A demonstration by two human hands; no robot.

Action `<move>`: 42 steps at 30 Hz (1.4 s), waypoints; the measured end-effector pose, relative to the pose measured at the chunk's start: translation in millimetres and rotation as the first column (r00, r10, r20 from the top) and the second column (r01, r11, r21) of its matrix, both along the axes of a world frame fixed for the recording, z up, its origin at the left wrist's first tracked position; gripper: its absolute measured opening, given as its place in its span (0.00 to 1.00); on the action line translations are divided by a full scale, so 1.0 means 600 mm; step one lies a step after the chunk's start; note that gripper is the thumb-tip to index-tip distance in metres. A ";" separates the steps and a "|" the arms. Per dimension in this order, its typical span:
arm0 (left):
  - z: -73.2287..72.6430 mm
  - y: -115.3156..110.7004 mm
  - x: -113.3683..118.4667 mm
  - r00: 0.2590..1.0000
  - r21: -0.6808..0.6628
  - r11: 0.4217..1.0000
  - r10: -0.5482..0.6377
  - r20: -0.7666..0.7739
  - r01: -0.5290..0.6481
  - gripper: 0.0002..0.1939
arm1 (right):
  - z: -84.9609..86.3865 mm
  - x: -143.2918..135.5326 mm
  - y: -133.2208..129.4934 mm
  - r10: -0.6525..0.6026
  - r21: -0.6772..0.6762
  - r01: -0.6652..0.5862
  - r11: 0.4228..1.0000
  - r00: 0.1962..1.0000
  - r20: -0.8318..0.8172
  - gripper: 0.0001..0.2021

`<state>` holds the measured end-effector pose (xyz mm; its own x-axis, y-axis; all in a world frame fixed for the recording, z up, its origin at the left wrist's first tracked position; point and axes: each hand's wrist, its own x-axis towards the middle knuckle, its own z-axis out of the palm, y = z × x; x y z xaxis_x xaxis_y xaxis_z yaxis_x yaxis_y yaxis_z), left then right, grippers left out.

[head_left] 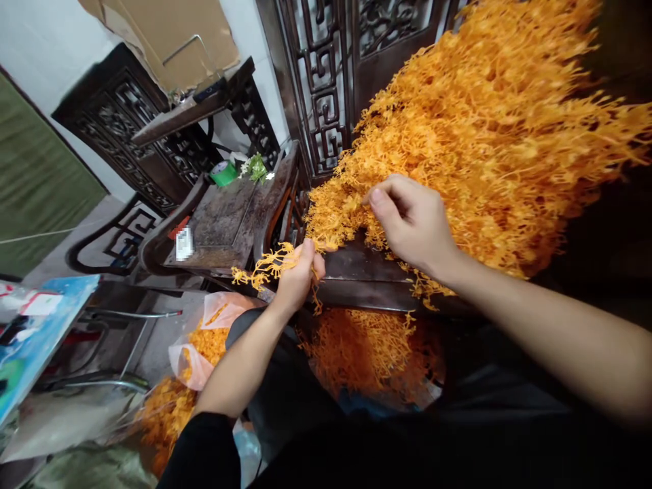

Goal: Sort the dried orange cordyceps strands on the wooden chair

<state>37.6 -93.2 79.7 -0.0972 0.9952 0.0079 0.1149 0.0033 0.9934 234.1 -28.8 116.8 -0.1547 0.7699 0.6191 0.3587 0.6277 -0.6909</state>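
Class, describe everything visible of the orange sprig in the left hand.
The orange sprig is thin and branching, with knobbly tips, and looks like soft plastic. The left hand grips it, leaving branches spreading out to the picture's left and a few strands hanging below. Whether it is one piece or several is unclear.

Just left of centre, the left hand (299, 275) grips orange sprigs (265, 266). Right of centre, the right hand (415, 221) curls before an orange heap (489, 129) filling the upper right; whether it pinches a strand is hard to tell. Green tape (223, 174) sits upper left.
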 end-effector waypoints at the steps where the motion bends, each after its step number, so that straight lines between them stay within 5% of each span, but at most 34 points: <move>1: -0.002 0.000 0.003 1.000 0.020 1.000 -0.008 -0.012 0.009 0.36 | 0.001 -0.005 -0.008 0.002 -0.041 0.000 0.999 0.998 0.055 0.22; 5: -0.003 -0.003 0.018 1.000 0.062 0.998 -0.013 -0.002 0.013 0.33 | -0.009 -0.019 -0.023 0.126 -0.193 -0.032 0.981 0.856 0.501 0.30; 9: -0.002 -0.007 0.030 0.999 -0.027 0.999 -0.025 0.044 0.026 0.34 | -0.016 -0.029 -0.033 0.091 -0.114 -0.016 0.993 0.719 0.689 0.34; 20: -0.031 -0.013 0.040 0.955 -0.097 0.964 -0.224 0.194 0.246 0.46 | -0.023 -0.027 -0.032 0.170 -0.172 -0.083 0.981 0.793 0.585 0.29; 28: 0.007 -0.018 0.028 0.962 -0.108 0.960 -0.266 -0.053 0.259 0.41 | -0.021 0.008 0.016 0.370 -0.094 -0.412 0.906 0.668 0.646 0.22; 38: 0.025 -0.021 0.019 0.965 -0.186 0.947 -0.254 0.070 0.263 0.38 | -0.035 0.016 0.054 0.295 0.017 -0.394 0.919 0.717 0.632 0.06; 42: 0.038 -0.026 -0.003 0.959 -0.086 0.962 -0.244 0.141 0.258 0.37 | -0.037 0.029 0.080 0.138 0.025 -0.217 0.976 0.702 0.699 0.05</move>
